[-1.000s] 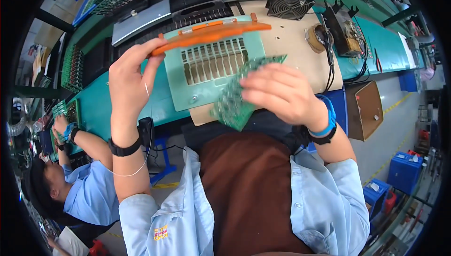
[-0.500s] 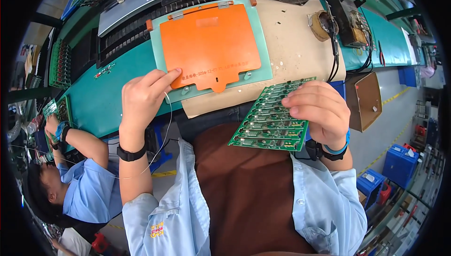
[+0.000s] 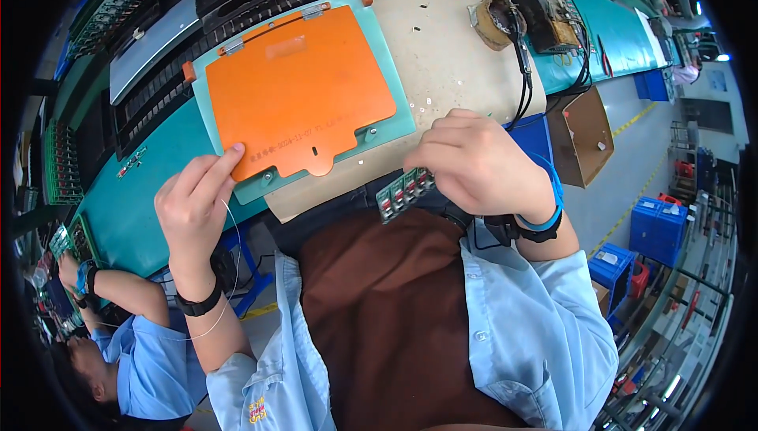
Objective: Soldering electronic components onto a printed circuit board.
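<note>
Beige-and-teal desk (image 3: 450, 75) in a factory aisle, orange-topped fixture (image 3: 300, 95) lying flat. Since earlier: green circuit board (image 3: 404, 191) drawn closer, clasped in right hand (image 3: 474, 164); left hand (image 3: 193, 202) loosely open at fixture's edge.

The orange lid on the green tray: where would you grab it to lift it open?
Probably the small rounded tab on the near edge of the orange lid, coming from the person's side. Its hinges sit along the far edge of the green tray, and the left hand already touches the near corner.
</note>
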{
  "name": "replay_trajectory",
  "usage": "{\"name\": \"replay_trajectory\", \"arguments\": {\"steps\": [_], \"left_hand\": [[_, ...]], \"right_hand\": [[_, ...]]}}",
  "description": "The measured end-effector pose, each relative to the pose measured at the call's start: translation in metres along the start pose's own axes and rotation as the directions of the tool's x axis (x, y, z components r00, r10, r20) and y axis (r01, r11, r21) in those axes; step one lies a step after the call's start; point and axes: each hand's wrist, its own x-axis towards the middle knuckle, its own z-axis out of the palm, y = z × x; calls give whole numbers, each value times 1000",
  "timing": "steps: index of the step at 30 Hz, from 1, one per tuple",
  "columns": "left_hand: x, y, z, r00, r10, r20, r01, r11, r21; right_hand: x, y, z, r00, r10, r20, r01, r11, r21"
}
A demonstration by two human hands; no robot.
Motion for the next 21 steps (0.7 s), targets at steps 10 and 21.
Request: {"name": "replay_trajectory", "arguments": {"steps": [10,21], "left_hand": [[-1,1,1,1000,-20,-17,19,999,-39],[-5,3,3,997,-65,-48,60,994,-95]], "right_hand": [[10,17,47,960,272,-69,-278,884,-375],[21,9,78,883,378,-279,-464,794,-394]]}}
